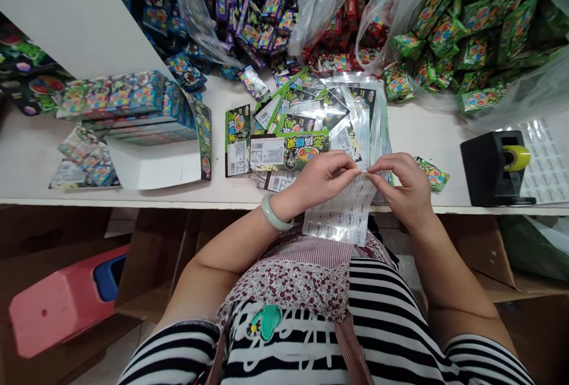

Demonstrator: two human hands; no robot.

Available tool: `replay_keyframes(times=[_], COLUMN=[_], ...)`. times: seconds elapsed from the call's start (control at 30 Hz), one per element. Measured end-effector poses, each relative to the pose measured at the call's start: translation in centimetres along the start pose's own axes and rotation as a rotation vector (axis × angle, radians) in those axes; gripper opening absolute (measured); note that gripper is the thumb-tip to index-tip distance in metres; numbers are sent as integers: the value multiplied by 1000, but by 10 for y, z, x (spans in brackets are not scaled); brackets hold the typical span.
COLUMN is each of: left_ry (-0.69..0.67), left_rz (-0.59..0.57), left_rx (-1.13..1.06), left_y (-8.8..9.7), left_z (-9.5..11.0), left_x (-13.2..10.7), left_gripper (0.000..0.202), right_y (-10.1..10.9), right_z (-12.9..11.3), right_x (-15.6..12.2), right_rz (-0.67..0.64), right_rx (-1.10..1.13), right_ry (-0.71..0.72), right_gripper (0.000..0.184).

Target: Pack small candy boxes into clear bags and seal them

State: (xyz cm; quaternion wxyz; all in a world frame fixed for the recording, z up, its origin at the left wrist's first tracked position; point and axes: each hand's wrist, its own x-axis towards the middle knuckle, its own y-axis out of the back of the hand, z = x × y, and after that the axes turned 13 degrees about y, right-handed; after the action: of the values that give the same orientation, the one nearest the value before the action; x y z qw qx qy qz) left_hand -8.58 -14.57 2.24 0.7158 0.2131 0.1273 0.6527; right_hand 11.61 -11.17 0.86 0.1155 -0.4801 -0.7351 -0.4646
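Clock: 12 = away from the person, centre = middle of view. Label sheet sits around 4 o'clock, hanging over the near edge of the bench in front of the apron. Left hand and right hand are together at the fingertips, thumb and index of each pinched at the sheet's upper edge (whether a single label sits between them: too small to tell).

To do this well, I'd say: light pinch, pads close together, pull slow and low so the thin film doesn't crease; left steadies, right does the fine work. The loose lower end could fold against the apron, so best held clear of it.

Orientation: printed rings face up at the camera; free end points to about 6:30, pinched end to about 12:30. Visible right edge runs along that same line. Long axis likely follows it, but the left hand hides the upper part, so can't confirm.
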Motion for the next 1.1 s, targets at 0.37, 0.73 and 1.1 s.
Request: replay_keyframes(times=[0.37, 0.73, 1.1], left_ry=[54, -5, 86], left_rz=[-31, -25, 34], left_rx=[38, 36, 6], left_y=[-1, 2, 1], left_z=[-1, 0, -4], left_x=[-1, -2, -1], left_gripper=[15, 16, 16], right_y=[-2, 2, 0], right_z=[-2, 0, 2], right_x=[-1, 2, -1], right_rz=[-17, -32, -24], right_rx=[49, 25, -141], right_ry=[-46, -3, 107], right_gripper=[6, 5, 7])
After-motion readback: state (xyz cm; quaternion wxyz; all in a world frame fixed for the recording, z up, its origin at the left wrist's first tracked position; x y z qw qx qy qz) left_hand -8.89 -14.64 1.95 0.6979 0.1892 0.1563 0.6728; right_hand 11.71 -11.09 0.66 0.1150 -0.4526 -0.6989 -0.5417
